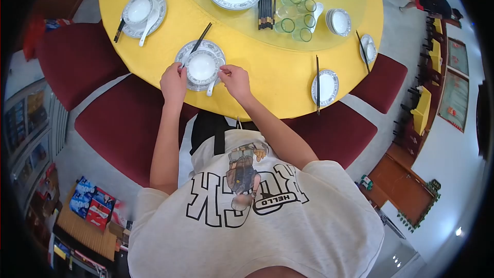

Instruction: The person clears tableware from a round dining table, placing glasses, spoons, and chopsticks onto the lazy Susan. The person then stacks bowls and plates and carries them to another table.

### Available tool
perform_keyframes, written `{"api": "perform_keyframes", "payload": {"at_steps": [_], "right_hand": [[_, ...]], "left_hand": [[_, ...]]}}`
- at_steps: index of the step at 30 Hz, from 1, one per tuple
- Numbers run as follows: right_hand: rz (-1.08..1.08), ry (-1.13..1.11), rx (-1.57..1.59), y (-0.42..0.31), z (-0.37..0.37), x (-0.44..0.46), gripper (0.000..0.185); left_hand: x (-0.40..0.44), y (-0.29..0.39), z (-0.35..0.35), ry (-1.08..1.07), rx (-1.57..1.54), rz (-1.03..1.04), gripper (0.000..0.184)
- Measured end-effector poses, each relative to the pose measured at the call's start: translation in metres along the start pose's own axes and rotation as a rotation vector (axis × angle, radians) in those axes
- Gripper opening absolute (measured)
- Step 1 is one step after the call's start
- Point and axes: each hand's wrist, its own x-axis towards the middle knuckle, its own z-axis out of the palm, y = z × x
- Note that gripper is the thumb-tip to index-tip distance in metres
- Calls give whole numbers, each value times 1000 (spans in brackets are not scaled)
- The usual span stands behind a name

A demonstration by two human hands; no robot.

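Presently, left hand [174, 83] fingers part-curled by chopsticks [202, 37] beside porcelain bowl [201, 68]; right hand [235, 81] fingers bent near soup spoon [210, 88]; grip or mere touch, cannot tell. Bowl on patterned plate [212, 47], yellow tablecloth [267, 87] beneath. Left setting [160, 7] has same pieces; two right plates [331, 87]: chopsticks laid, no bowl yet.

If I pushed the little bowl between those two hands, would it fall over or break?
The bowl sits upright on a plate, so a gentle push would probably slide it rather than tip it. It looks like smooth, glazed china, so it may feel slippery and could chip if dropped.
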Motion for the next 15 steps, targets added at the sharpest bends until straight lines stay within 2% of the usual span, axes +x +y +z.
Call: {"api": "perform_keyframes", "payload": {"at_steps": [9, 12, 15], "right_hand": [[94, 65, 70, -10, 4, 5, 24], [51, 92, 96, -28, -8, -2, 23], [58, 82, 264, -39, -26, -4, 21]], "left_hand": [[16, 3, -4, -94, 23, -2, 19], [15, 18, -22, -70, -33, -11, 19], [18, 35, -32, -73, -154, -40, 17]]}}
